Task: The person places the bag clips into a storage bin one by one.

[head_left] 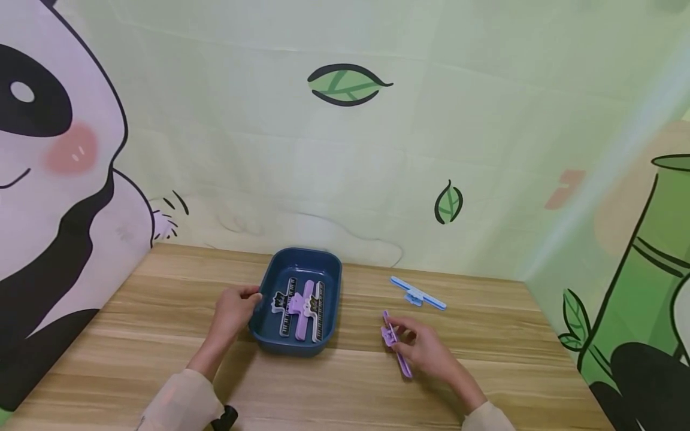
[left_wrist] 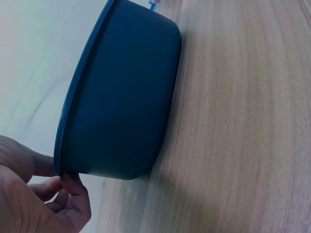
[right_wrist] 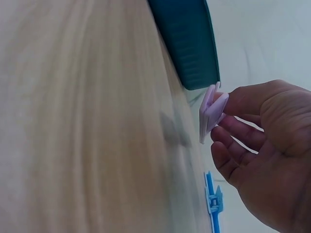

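My left hand [head_left: 233, 312] pinches the left rim of a dark blue plastic basin [head_left: 295, 346], thumb over the edge and fingers curled beneath it in the left wrist view. Inside the basin lie two clips with a black-and-white piano-key pattern, a left one [head_left: 286, 323] and a right one [head_left: 320, 317], with a purple clip [head_left: 302, 328] between them. To the right of the basin, my right hand [head_left: 428, 352] holds another long purple clip [right_wrist: 212, 114] between thumb and fingers, above the table. A light blue long clip [head_left: 431, 299] lies on the table beyond that hand.
The wooden table [head_left: 302, 395] ends at the back against a pale green cloth backdrop [head_left: 259, 149] printed with leaves, a panda and bamboo. A dark band [head_left: 225, 418] shows by the left sleeve.
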`<action>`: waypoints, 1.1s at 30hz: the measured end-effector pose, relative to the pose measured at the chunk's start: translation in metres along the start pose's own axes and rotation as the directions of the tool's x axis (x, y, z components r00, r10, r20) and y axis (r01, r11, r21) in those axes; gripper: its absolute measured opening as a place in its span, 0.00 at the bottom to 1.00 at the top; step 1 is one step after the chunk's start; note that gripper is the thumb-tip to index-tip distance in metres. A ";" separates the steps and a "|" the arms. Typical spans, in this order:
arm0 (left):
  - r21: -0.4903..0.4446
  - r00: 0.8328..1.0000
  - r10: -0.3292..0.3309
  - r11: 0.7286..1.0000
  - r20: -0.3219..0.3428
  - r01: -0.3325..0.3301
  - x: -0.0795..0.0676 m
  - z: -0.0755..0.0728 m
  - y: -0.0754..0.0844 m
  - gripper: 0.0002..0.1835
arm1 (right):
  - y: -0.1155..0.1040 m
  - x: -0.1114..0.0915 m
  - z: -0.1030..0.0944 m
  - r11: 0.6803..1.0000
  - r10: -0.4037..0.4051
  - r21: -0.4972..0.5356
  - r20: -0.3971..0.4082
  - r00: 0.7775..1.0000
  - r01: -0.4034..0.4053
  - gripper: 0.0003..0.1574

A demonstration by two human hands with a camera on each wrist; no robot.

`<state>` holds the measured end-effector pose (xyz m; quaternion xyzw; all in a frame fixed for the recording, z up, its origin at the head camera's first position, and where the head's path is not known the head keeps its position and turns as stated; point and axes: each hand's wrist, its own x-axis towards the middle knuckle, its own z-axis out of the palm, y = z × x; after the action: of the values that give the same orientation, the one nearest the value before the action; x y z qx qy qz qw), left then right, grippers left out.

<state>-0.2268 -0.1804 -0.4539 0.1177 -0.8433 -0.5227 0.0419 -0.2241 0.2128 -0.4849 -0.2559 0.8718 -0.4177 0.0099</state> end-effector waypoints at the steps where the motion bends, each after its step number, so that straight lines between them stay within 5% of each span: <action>1: 0.000 1.000 -0.005 1.000 0.002 0.005 0.000 0.000 0.000 0.17 | 0.000 0.000 -0.001 1.000 -0.005 0.014 -0.004 1.000 0.005 0.31; 13: 0.009 1.000 -0.008 1.000 0.002 0.008 0.000 0.000 0.001 0.18 | -0.005 0.005 -0.024 0.991 -0.027 0.128 -0.143 0.989 0.046 0.30; 33: 0.070 0.997 0.056 0.996 -0.045 -0.052 -0.001 0.000 0.000 0.16 | -0.033 0.018 -0.053 0.969 0.120 0.243 -0.268 0.956 -0.054 0.29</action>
<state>-0.2260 -0.1798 -0.4536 0.1084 -0.8626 -0.4890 0.0715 -0.2376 0.2253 -0.4225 -0.1523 0.8198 -0.5481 -0.0656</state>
